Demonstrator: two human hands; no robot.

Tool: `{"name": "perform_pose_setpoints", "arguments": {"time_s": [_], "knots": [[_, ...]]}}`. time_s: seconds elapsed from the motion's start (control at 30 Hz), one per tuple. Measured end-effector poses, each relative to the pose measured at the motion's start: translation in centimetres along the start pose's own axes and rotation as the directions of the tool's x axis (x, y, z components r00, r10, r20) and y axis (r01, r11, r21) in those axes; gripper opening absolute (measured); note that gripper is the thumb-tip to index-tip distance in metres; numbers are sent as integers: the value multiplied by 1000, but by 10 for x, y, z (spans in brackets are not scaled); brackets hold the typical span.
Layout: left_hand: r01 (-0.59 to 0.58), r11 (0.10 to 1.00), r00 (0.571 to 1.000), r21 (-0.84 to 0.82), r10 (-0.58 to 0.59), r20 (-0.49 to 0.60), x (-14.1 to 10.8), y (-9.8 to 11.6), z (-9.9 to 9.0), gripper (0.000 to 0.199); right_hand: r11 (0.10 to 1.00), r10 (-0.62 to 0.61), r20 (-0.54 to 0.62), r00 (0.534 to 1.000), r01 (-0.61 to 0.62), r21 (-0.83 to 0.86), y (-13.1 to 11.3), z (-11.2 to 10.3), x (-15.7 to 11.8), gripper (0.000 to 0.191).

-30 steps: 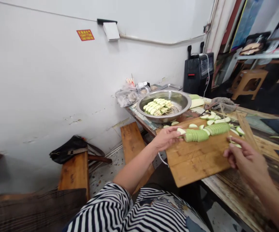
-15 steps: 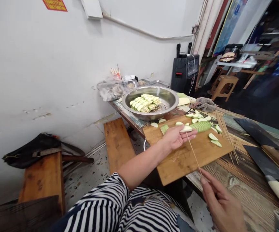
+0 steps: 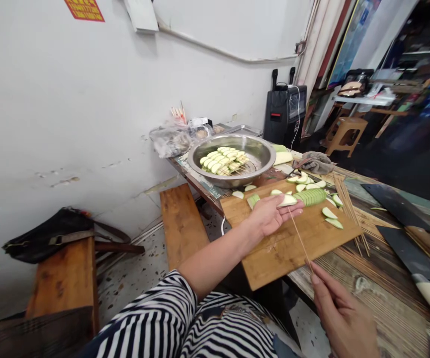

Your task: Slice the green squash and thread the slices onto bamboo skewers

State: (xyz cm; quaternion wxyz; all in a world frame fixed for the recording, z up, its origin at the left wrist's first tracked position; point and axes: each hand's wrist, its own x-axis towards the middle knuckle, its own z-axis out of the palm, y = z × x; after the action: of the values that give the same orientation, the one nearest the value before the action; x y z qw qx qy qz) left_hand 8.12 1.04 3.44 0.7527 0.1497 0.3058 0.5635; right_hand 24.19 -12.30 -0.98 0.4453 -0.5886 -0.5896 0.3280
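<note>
My left hand (image 3: 270,215), palm up over the wooden cutting board (image 3: 274,258), holds a pale green vegetable slice (image 3: 287,200) between thumb and fingers. A thin wooden skewer (image 3: 299,234) runs from that slice down to my right hand (image 3: 341,311), which pinches its lower end at the board's near edge. Beside my left fingers lies a fanned row of green slices (image 3: 310,197). Loose slices (image 3: 329,213) are scattered on the board. Behind it, a steel basin (image 3: 265,149) contains skewered slices (image 3: 224,160).
Bare skewers (image 3: 349,209) lie right of the board, near two cleavers (image 3: 404,248) on the wooden table (image 3: 382,293). A grey cloth (image 3: 315,162) and black speaker (image 3: 284,112) are farther back. Wooden benches (image 3: 183,223) stand at left.
Both hands hold nearly the same pose, with the skewer still reaching the slice. The view has shifted very slightly.
</note>
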Motion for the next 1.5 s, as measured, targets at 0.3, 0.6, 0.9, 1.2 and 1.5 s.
{"name": "perform_pose_setpoints", "arguments": {"time_s": [0.3, 0.6, 0.9, 1.2, 1.5], "knots": [[-18, 1000, 1000, -5, 18, 25, -2, -2, 1, 20, 999, 47, 24, 999, -46, -23, 5, 2, -1, 47], [-19, 1000, 1000, 15, 18, 15, -5, -3, 3, 19, 984, 165, 52, 985, -168, 56, 4, 6, -2, 50], [-56, 996, 997, 74, 52, 56, -10, -8, 6, 21, 803, 289, 311, 905, -406, 437, -8, 15, 5, 46], [-48, 995, 995, 92, 40, 90, -11, -16, 4, 21, 736, 329, 274, 904, -427, 525, -6, 24, 18, 42], [-70, 994, 991, 81, 60, 119, -13, -22, 10, 21, 710, 286, 266, 921, -390, 587, -6, 33, 22, 37]]}}
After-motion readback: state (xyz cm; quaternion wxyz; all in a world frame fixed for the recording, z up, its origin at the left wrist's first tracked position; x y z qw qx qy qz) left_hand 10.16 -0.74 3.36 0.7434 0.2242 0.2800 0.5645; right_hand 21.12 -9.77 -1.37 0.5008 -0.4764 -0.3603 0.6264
